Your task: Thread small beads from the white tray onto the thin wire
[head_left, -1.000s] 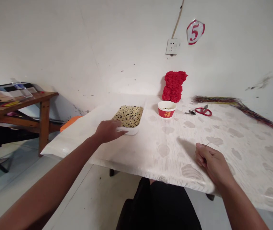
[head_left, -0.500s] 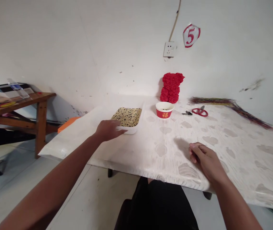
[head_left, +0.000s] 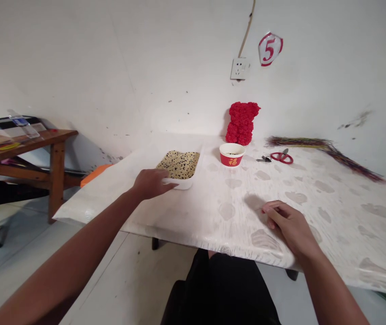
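Observation:
My left hand point(head_left: 150, 184) grips the near left corner of a white plastic tray point(head_left: 183, 184), its thumb along the front wall. Small yellowish and black beads or grains point(head_left: 179, 163), too small to tell which, fill the tray. Over the table's right half, my right hand point(head_left: 284, 221) is closed in a pinch. A very thin wire-like strand point(head_left: 258, 209) pokes out from its fingertips; most of it is hidden or too fine to follow. Beyond the hands stands a red and white paper bowl point(head_left: 232, 159) with a little of something dark inside.
A red rose-textured bear point(head_left: 242, 123) stands by the wall behind the bowl. Red-handled scissors point(head_left: 281, 157) and a small dark metal item point(head_left: 264, 159) lie to its right. Bundles of thin coloured wires point(head_left: 355, 164) stretch along the back right. A wooden table point(head_left: 57, 176) is at left.
My right fingertips have shifted slightly left, and the thin strand shows a little more plainly. My left hand keeps its hold on the tray.

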The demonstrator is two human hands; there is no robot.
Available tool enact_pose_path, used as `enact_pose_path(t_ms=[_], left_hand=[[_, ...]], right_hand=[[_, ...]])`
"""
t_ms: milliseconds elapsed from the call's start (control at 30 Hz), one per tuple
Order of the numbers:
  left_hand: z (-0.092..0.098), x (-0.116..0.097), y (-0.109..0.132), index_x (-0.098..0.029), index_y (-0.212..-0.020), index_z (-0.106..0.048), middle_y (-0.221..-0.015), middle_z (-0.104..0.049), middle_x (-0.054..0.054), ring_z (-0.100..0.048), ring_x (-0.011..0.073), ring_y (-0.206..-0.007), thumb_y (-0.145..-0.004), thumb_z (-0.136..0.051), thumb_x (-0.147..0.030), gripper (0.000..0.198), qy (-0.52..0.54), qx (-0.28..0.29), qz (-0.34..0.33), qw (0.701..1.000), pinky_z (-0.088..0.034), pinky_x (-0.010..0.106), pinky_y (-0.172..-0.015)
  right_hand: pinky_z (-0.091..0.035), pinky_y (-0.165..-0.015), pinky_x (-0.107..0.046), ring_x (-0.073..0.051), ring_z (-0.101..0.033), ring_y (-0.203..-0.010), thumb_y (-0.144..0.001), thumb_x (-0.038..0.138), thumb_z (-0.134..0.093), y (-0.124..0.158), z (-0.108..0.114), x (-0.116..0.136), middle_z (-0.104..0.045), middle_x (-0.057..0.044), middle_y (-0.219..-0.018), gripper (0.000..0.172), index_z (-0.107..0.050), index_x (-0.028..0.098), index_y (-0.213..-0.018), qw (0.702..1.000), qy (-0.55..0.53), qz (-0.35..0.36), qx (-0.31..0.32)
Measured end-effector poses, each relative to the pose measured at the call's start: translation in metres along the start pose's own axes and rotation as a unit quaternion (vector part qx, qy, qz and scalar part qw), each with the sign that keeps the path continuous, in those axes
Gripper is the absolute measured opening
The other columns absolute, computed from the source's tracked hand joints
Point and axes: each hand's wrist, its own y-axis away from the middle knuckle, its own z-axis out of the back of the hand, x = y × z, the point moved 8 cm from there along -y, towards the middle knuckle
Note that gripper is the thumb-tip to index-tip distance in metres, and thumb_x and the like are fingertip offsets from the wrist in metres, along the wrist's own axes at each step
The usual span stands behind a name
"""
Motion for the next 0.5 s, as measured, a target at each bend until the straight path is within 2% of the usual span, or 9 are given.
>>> enact_pose_path(t_ms=[67,233,500], left_hand=[[-0.0009,-0.0005,-0.0059,-0.023,-0.078,-0.060,-0.086,-0.072,0.003,-0.068,0.0262,-0.085,-0.086,-0.048,-0.072,0.051,0.002,0.001,0.003,1.000,-0.036,0.032,-0.063],[-0.0013,-0.0013,-0.0054,-0.023,-0.079,-0.060,-0.088,-0.072,0.004,-0.068,0.0260,-0.085,-0.087,-0.048,-0.071,0.050,0.002,-0.001,0.004,1.000,-0.037,0.032,-0.063],[0.0006,-0.0019,-0.0043,-0.022,-0.077,-0.058,-0.087,-0.072,0.004,-0.068,0.0263,-0.085,-0.087,-0.049,-0.070,0.050,0.000,0.008,0.003,1.000,-0.036,0.032,-0.063]], right_hand=[[-0.037,-0.061,-0.033,-0.012,-0.046,-0.060,-0.083,0.048,-0.075,0.0009,-0.0003,-0.0012,-0.067,-0.003,-0.090,0.027,-0.074,0.021,-0.085,1.000,-0.013,-0.010,0.001],[-0.034,-0.061,-0.033,-0.015,-0.046,-0.062,-0.080,0.049,-0.078,0.0019,0.0007,-0.0062,-0.059,0.000,-0.067,0.034,-0.078,0.022,-0.100,0.999,-0.012,-0.032,0.003],[-0.034,-0.065,-0.035,-0.016,-0.046,-0.064,-0.084,0.048,-0.074,0.0014,0.0004,-0.0081,-0.061,0.000,-0.068,0.031,-0.078,0.022,-0.101,0.999,-0.014,-0.026,0.014]])
